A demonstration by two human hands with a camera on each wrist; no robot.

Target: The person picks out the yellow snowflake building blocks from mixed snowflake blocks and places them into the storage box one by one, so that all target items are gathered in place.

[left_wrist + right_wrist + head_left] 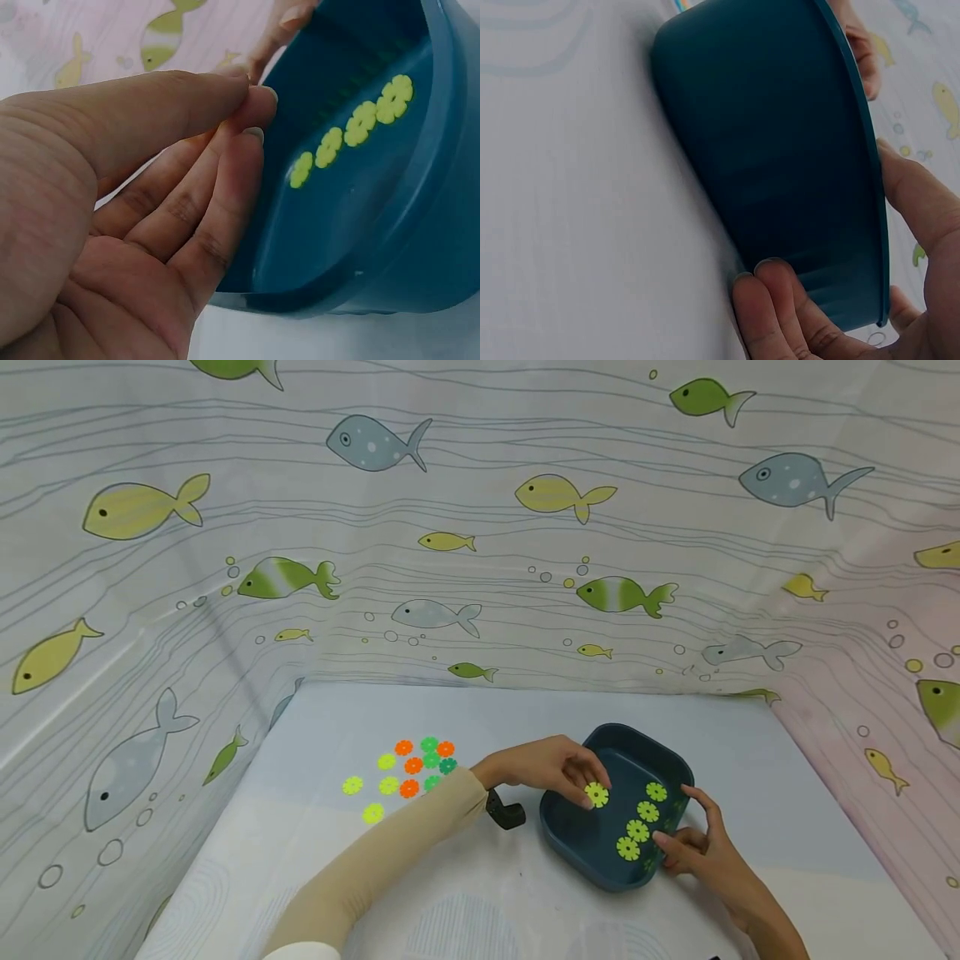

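Observation:
My left hand (558, 768) reaches over a dark blue plastic tub (611, 750) and pinches a yellow-green notched disc (597, 794), flower-like in outline, between thumb and fingertips. In the left wrist view the fingertips hide that disc. Inside the tub, several more yellow-green discs (361, 123) form a row along the right wall. My right hand (701, 847) grips that side of the tub, thumb at the rim and fingers against the outer wall (772, 150). The tub looks tilted in the right wrist view.
Left of the tub, loose orange discs (413, 766), green discs (431, 760) and yellow-green discs (352, 786) are spread on the white table covering (300, 835). My left sleeve crosses close by them. A fish-patterned sheet (480, 635) stands up around the back and sides.

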